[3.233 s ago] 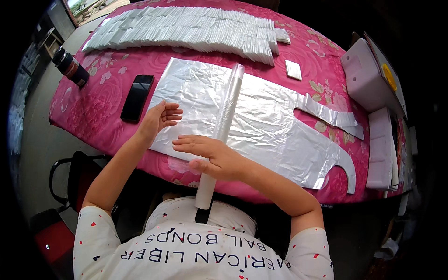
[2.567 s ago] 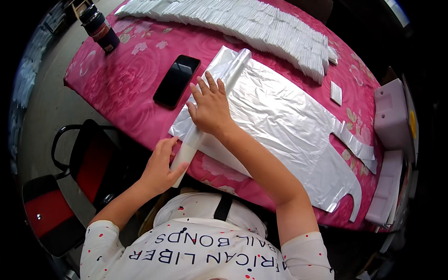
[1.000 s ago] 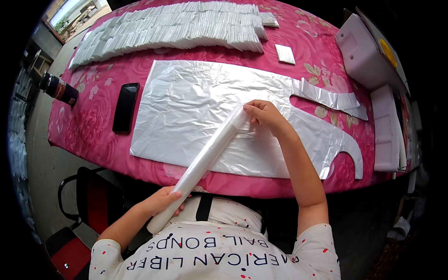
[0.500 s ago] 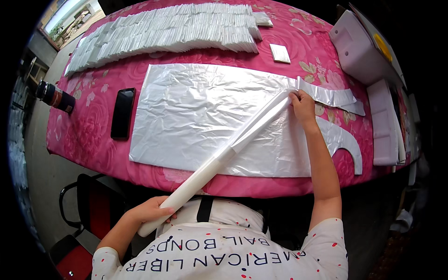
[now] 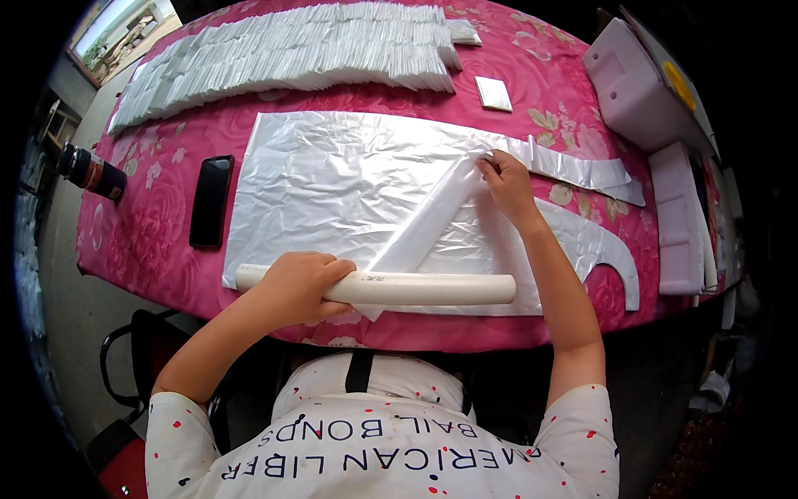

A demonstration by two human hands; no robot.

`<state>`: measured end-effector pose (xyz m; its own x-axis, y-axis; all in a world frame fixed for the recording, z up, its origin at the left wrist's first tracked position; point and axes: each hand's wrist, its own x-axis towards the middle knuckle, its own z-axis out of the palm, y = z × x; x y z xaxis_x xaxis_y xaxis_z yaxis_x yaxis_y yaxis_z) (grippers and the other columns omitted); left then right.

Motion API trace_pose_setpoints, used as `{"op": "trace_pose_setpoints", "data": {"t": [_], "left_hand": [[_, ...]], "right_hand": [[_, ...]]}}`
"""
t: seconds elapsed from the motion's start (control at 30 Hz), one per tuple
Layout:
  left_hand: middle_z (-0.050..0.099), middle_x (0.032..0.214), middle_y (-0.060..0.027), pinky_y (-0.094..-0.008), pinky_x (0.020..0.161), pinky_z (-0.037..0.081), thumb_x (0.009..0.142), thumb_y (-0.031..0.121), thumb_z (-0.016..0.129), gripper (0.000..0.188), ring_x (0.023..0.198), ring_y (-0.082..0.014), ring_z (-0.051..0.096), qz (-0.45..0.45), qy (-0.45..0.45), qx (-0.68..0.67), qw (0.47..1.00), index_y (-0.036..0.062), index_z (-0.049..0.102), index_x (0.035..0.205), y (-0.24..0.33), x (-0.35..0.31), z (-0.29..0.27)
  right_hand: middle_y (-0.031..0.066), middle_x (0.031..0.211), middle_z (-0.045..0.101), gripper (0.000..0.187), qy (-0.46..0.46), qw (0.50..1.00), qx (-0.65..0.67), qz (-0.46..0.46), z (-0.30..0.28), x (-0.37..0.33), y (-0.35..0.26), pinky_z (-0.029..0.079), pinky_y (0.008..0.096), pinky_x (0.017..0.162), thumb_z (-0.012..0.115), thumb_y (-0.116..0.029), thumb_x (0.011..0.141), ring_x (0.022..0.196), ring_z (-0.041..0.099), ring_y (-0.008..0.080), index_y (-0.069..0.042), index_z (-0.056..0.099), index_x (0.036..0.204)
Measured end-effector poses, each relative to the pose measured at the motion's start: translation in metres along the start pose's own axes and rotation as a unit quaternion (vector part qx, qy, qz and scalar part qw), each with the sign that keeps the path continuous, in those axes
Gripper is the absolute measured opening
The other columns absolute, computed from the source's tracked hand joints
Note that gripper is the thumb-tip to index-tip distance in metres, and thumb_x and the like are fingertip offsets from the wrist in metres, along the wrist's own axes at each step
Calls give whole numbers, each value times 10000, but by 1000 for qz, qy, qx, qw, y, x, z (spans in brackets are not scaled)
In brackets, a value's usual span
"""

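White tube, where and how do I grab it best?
The white tube is round and runs crosswise, so probably curl your grip around its bare right half from the near side: the left hand covers much of its left half, and plastic film stretches away beyond.

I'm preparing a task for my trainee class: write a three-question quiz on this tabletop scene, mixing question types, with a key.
1. Which hand grips the white tube?
2. True or false: the black phone lies on top of the silvery plastic sheet.
3. What does the right hand pinch?
A) the dark bottle
B) the folded plastic strip
C) the foam box

Key:
1. The left hand.
2. False; it lies beside the sheet, on the pink tablecloth.
3. B.
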<state>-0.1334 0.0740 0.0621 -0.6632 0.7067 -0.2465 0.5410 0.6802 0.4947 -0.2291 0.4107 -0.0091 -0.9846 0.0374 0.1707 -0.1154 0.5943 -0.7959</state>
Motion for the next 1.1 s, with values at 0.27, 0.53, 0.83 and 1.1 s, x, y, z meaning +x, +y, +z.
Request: {"op": "trace_pose_setpoints", "data": {"t": [0.27,0.53,0.83,1.1], "left_hand": [[557,1080,-120,-356,826,484,755,230,678,487,969,-268,568,334,152,62,928,12,520,1161,-11,26,49],[254,1431,-234,-414,1107,152,824,587,426,821,1346,-329,229,235,23,110,965,-43,324,1341,-9,15,76],[313,1391,-250,-463,1098,141,795,609,455,823,1331,-367,243,172,95,111,974,-16,382,1325,22,11,112],[252,1434,-228,-450,1098,146,804,600,455,822,1349,-345,217,161,78,129,975,1,339,1356,28,8,110]], "right_hand": [[20,638,515,175,-48,998,-1,-28,26,14,-5,375,259,549,592,-130,856,586,434,89,13,549,763],[128,908,598,355,-5,999,3,36,26,15,-16,465,296,680,646,-201,805,775,582,210,4,563,1083],[145,1112,554,486,-202,952,-102,-208,45,-112,-91,426,385,887,679,-157,738,1028,530,309,-85,535,1197],[86,1028,583,534,-45,958,-239,-152,-1,-110,-51,446,384,809,668,-93,717,914,546,277,-110,528,1233]]}}
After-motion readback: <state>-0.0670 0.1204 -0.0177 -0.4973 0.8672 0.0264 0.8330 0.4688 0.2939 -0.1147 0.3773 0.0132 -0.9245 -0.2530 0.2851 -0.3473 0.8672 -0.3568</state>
